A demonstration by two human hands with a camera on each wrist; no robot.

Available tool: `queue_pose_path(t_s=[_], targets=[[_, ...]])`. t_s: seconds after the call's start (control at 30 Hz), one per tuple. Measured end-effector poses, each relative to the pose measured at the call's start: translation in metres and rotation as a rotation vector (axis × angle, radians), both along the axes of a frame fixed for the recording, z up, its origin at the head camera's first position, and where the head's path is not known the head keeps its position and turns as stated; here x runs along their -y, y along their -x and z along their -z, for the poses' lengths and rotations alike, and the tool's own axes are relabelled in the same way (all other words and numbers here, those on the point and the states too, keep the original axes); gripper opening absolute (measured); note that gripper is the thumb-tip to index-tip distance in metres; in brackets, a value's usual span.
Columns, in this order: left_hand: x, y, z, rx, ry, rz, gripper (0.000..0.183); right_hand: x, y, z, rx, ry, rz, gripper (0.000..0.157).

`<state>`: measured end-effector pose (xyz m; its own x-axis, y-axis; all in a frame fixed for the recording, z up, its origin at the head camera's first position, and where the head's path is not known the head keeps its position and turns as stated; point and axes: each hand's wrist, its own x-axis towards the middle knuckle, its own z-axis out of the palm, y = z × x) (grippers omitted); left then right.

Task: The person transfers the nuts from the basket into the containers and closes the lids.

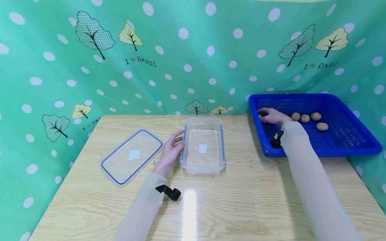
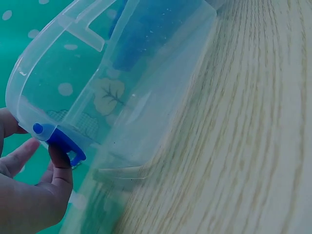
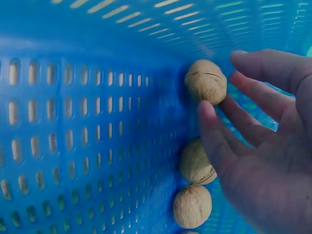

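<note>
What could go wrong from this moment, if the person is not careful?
The walnut might roll away: it is round, and the fingers of the right hand are spread around it, with no firm grip visible.

A careless movement could knock the two neighbouring walnuts, which lie close by in the blue basket.

The left hand holds the clear container at one side, near its blue clip, so a pull may shift or tilt it.

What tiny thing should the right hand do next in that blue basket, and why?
Probably curl the right hand round the nearest walnut: it looks spread beside that nut rather than closed on it, so lifting now might not bring it along.
</note>
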<state>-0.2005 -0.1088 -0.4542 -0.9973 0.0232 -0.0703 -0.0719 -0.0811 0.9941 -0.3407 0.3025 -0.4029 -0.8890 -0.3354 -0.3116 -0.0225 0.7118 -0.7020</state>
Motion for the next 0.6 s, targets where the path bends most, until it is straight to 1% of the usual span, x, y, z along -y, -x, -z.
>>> queue_pose_path(t_s=[0.1, 0.2, 0.33, 0.4, 0.47, 0.6], targets=[[-0.002, -0.001, 0.000, -0.007, 0.011, -0.025, 0.054, -0.002, 0.000, 0.002, 0.049, 0.001, -0.005, 0.053], [-0.004, -0.003, 0.000, -0.005, 0.014, -0.048, 0.054, -0.003, 0.001, 0.003, 0.060, -0.002, -0.013, 0.050], [-0.005, -0.003, 0.002, -0.006, 0.012, -0.063, 0.054, -0.003, 0.001, 0.001, 0.025, -0.035, -0.023, 0.046], [-0.005, -0.002, 0.003, -0.017, 0.029, -0.073, 0.054, -0.003, 0.001, 0.000, 0.007, -0.032, -0.022, 0.044], [-0.006, -0.002, 0.003, -0.033, 0.056, -0.086, 0.053, -0.003, 0.001, -0.002, -0.011, 0.000, -0.012, 0.043], [-0.008, 0.000, 0.002, -0.055, 0.103, -0.110, 0.051, -0.003, 0.001, -0.009, -0.054, 0.076, 0.037, 0.039]])
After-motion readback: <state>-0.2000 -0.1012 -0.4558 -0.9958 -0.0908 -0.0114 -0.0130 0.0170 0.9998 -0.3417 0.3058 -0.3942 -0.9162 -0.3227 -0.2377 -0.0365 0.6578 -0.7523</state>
